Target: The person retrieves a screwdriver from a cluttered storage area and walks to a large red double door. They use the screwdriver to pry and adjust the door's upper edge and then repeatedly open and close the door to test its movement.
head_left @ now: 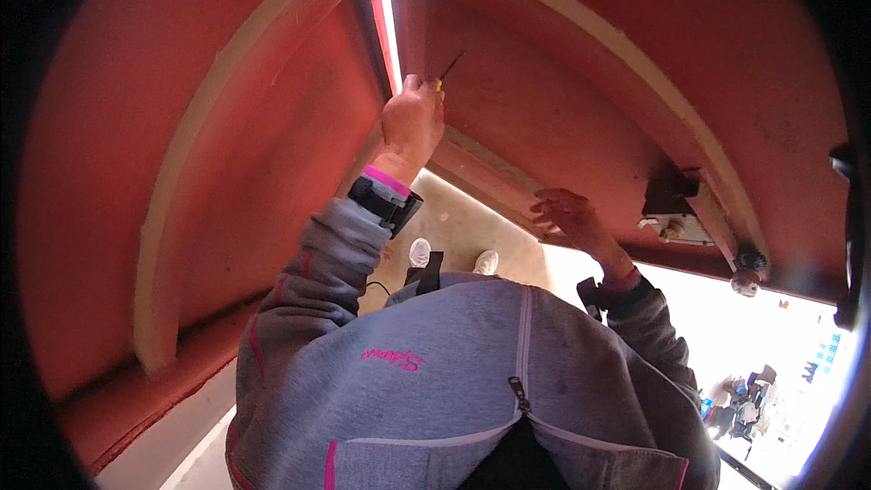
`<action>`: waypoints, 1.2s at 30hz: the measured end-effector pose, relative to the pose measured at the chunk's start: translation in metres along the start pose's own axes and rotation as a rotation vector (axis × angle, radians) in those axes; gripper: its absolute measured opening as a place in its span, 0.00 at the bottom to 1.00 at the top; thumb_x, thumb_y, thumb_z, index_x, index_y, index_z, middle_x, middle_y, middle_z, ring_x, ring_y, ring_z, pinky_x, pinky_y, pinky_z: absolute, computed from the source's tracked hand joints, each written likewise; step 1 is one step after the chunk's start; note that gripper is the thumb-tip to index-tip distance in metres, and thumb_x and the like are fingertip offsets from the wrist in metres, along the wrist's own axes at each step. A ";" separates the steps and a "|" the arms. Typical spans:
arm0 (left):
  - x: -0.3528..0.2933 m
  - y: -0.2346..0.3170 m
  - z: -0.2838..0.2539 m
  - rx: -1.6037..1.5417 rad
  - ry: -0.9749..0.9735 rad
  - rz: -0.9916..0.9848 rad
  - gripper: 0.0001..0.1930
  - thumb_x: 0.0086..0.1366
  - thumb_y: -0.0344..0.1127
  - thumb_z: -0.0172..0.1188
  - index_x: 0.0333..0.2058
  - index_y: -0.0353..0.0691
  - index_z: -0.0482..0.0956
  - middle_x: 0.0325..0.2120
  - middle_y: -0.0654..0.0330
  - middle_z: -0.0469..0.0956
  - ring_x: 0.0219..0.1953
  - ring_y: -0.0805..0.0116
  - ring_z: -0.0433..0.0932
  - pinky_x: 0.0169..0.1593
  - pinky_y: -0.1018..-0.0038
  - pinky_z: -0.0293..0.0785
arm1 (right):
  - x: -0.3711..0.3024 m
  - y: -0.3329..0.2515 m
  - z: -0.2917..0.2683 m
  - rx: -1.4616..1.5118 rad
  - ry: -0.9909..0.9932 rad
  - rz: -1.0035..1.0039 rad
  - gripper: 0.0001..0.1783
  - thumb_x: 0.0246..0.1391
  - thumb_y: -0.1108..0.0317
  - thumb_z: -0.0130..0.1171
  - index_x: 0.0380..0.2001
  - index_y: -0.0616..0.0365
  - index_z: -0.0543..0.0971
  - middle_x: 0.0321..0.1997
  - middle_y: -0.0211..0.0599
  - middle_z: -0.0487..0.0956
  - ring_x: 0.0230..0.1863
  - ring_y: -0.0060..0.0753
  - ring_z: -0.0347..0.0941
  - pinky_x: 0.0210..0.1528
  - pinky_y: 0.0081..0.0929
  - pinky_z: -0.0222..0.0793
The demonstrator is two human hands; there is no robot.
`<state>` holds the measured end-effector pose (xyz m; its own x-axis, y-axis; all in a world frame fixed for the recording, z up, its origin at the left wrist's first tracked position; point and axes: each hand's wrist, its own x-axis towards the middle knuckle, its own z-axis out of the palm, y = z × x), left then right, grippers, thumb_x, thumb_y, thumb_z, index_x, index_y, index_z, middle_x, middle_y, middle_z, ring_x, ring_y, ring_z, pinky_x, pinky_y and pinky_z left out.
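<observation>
My left hand [414, 125] is closed around a screwdriver [448, 71], raised beside the bright gap between two red metal door panels. A bit of yellow handle and a thin dark shaft stick out past the fingers, pointing up and to the right. Most of the handle is hidden in the fist. Lower and to the right, my right hand [567, 214] holds nothing that I can see. Its fingers are apart and lie at the lower frame bar of the right red panel [562, 82]; whether they touch it, I cannot tell.
A curved, pale-edged rib [213, 82] runs along the left red panel [299, 127]. On the right panel sits a latch-like metal fitting [676, 225] with a rounded knob [746, 283] near it. Concrete floor [454, 218] shows below, with cluttered items [748, 399] in bright light at lower right.
</observation>
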<state>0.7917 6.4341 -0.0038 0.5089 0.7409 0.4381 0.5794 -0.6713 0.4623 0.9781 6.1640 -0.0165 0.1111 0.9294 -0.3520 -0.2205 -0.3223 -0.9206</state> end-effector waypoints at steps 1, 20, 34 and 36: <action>-0.002 0.000 0.001 0.004 0.032 0.033 0.09 0.60 0.34 0.58 0.39 0.39 0.77 0.33 0.50 0.74 0.32 0.46 0.77 0.34 0.59 0.75 | 0.014 -0.010 0.011 0.074 -0.030 -0.039 0.15 0.64 0.66 0.50 0.51 0.62 0.73 0.42 0.39 0.80 0.40 0.29 0.77 0.40 0.25 0.71; -0.006 0.002 0.004 0.033 0.087 0.318 0.08 0.52 0.28 0.57 0.31 0.41 0.68 0.26 0.54 0.71 0.26 0.55 0.75 0.27 0.65 0.73 | 0.209 -0.068 0.099 0.417 0.251 -0.170 0.08 0.57 0.67 0.59 0.24 0.52 0.76 0.18 0.24 0.72 0.17 0.16 0.62 0.17 0.20 0.49; -0.006 -0.035 0.001 -1.105 -0.468 -0.365 0.17 0.68 0.44 0.54 0.38 0.33 0.73 0.20 0.62 0.72 0.17 0.69 0.72 0.19 0.75 0.66 | 0.227 -0.049 0.083 0.450 0.244 -0.028 0.11 0.62 0.63 0.54 0.31 0.57 0.79 0.25 0.28 0.78 0.25 0.18 0.70 0.28 0.15 0.66; -0.015 -0.023 0.009 -0.327 -0.078 0.006 0.10 0.64 0.37 0.58 0.36 0.35 0.74 0.20 0.53 0.72 0.20 0.55 0.75 0.22 0.66 0.70 | 0.225 -0.048 0.084 0.397 0.201 -0.123 0.11 0.62 0.63 0.54 0.30 0.57 0.79 0.26 0.28 0.78 0.25 0.17 0.69 0.28 0.17 0.66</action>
<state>0.7771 6.4386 -0.0277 0.5661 0.7279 0.3868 0.3482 -0.6365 0.6882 0.9319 6.4037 -0.0372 0.3368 0.8905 -0.3059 -0.5439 -0.0812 -0.8352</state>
